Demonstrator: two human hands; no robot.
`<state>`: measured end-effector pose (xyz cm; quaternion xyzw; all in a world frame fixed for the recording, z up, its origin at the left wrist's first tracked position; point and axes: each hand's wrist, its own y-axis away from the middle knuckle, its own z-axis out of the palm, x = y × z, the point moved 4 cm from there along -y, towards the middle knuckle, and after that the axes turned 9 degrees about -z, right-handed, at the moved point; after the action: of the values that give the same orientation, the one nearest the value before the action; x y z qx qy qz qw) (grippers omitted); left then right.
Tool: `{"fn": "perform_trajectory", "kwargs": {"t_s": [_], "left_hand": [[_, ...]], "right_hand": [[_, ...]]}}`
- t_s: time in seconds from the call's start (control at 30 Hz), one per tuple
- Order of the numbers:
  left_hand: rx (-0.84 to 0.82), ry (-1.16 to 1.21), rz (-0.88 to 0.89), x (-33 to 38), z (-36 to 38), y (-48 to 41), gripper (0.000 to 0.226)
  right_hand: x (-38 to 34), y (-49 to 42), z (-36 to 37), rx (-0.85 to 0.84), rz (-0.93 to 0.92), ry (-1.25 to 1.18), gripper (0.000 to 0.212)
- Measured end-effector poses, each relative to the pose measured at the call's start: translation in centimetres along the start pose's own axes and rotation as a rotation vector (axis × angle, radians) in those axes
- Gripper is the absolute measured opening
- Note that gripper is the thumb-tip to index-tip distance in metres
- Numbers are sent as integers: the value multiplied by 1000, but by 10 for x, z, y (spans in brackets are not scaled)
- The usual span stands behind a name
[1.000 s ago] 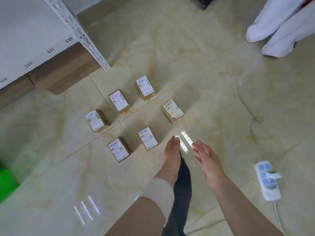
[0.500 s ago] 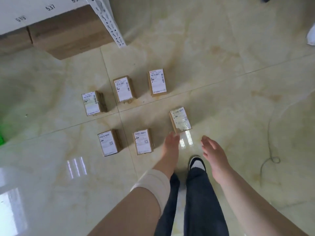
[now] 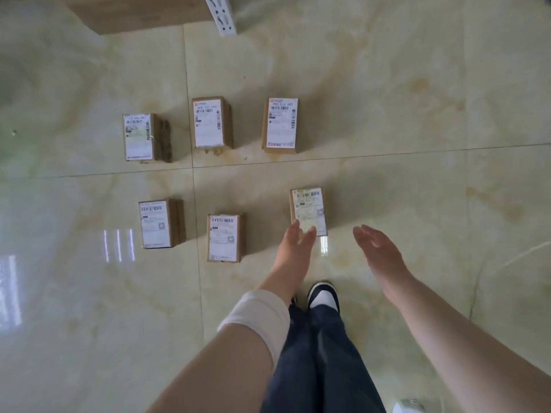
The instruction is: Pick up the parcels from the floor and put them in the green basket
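6 parcels (image 3: 211, 122) unpicked; basket not in view. L hand (image 3: 296, 248), R hand (image 3: 378, 251) at near-right parcel (image 3: 308, 208): fingers loose, empty.

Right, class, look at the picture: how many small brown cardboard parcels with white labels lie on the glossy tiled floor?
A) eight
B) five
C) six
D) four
C: six small brown cardboard parcels with white labels lie on the glossy tiled floor, three in the far row and three in the near row.
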<state>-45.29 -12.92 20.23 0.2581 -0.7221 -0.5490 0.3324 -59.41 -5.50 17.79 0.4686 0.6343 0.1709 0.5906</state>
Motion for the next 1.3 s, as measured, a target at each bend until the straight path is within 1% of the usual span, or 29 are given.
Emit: {"fn": "perform_trajectory", "kwargs": {"t_s": [0.1,0.17,0.27,0.33,0.4,0.47,0.53,0.6,0.67,0.73,0.83,0.97,1.07,1.17,1.23,1.3], "left_hand": [[23,-60,49,-17,5,-64,57],[45,-35,65,-28,5,-112,58],[64,159,64,-46,13,-175,61],[77,266,76,-55,22,-208,62],[84,329,103,-61,29,-231,63],[114,323,149,-64,35,-246,64],[145,299,184,-66,39,-251,58],[143,323,201,-67,41,-252,65],[141,345,206,-65,41,-249,75],[111,382,197,-63,40,-241,77],[25,460,155,-60,35,-209,56],[5,406,150,-44,10,-131,48],[11,416,167,-30,-9,-45,43],[11,424,182,-24,-30,41,49],[-6,439,208,-23,-45,96,56],[-4,479,229,-22,-64,144,57]], "right_hand": [[35,-50,18,-30,-34,75,52],[58,-89,37,-41,-71,130,49],[82,-138,67,-91,-205,130,25],[98,-165,83,-125,-273,49,26],[110,-182,91,-98,-319,-12,27],[118,-190,95,-41,-358,-37,24],[121,-192,97,21,-384,-53,24],[120,-192,98,63,-394,-80,27],[120,-192,100,79,-359,-110,26],[120,-187,102,71,-277,-177,22],[108,-158,97,5,-161,-232,28],[61,-84,80,-57,-165,-242,38],[17,-17,65,-71,-183,-244,48],[-30,54,54,-102,-197,-240,49],[-63,100,49,-96,-203,-250,49],[-94,142,49,-79,-217,-265,50]]}}
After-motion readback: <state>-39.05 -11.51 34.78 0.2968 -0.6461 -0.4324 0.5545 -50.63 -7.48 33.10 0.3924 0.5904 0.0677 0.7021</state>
